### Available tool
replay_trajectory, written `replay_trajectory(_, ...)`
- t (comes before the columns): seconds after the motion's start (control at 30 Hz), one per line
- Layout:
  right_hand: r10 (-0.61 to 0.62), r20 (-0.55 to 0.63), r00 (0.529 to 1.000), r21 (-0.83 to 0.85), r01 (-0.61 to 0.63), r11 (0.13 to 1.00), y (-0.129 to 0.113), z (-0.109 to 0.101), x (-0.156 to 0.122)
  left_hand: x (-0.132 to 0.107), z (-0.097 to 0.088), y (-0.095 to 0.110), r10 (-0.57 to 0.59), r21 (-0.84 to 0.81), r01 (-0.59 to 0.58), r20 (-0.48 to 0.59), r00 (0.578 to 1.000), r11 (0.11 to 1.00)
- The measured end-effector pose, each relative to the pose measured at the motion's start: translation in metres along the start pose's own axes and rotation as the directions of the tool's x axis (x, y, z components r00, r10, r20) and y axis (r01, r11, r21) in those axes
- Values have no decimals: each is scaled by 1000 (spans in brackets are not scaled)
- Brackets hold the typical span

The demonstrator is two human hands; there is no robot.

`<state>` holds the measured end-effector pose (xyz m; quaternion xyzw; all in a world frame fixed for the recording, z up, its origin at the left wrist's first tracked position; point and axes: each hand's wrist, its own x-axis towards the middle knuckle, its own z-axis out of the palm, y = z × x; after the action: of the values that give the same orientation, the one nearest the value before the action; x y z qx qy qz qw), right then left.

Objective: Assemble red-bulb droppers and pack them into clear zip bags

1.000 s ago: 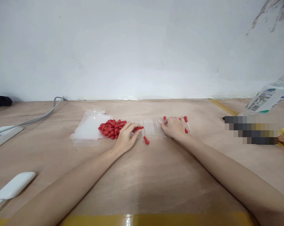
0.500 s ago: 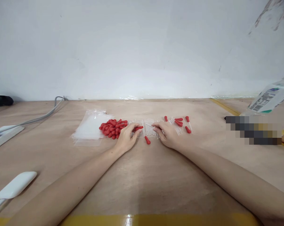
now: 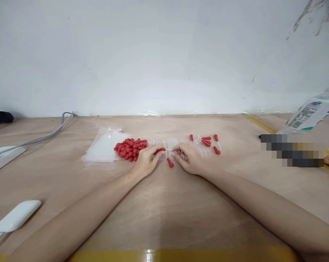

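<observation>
Between thumb and fingers, my left hand is closed on a red rubber dropper bulb. My right hand pinches a thin clear glass dropper tube, its left end at the mouth of the bulb; whether it is inside I cannot tell. Beneath and behind both hands lies a row of clear glass tubes. One loose red bulb rests in front of the row. Left of my left hand is a heap of red bulbs.
Clear plastic bags lie left of the heap. Several red bulbs, some on tubes, sit to the right. A plastic bottle stands at far right. A white charger-like block and a power strip are at left.
My right hand has moved slightly left, bringing the glass tube into line with the red bulb's mouth. My left hand stays nearly in place, still holding the bulb.
</observation>
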<state>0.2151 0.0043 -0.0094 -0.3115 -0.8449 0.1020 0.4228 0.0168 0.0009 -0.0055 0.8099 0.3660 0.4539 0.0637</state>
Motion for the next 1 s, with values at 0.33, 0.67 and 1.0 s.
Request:
replay_trajectory(0.33,-7,72,997,186,-7,982,4,-5,5,-2,-1,-1,26,-42,-24,54,998,999)
replay_trajectory(0.67,-42,269,962,-94,70,993,3,-21,10,-4,1,-3,92,-3,-93,186,978,996)
replay_trajectory(1.0,-67,139,988,-74,78,994,10,-25,5,-3,-3,-1,-9,-7,10,143,990,1000)
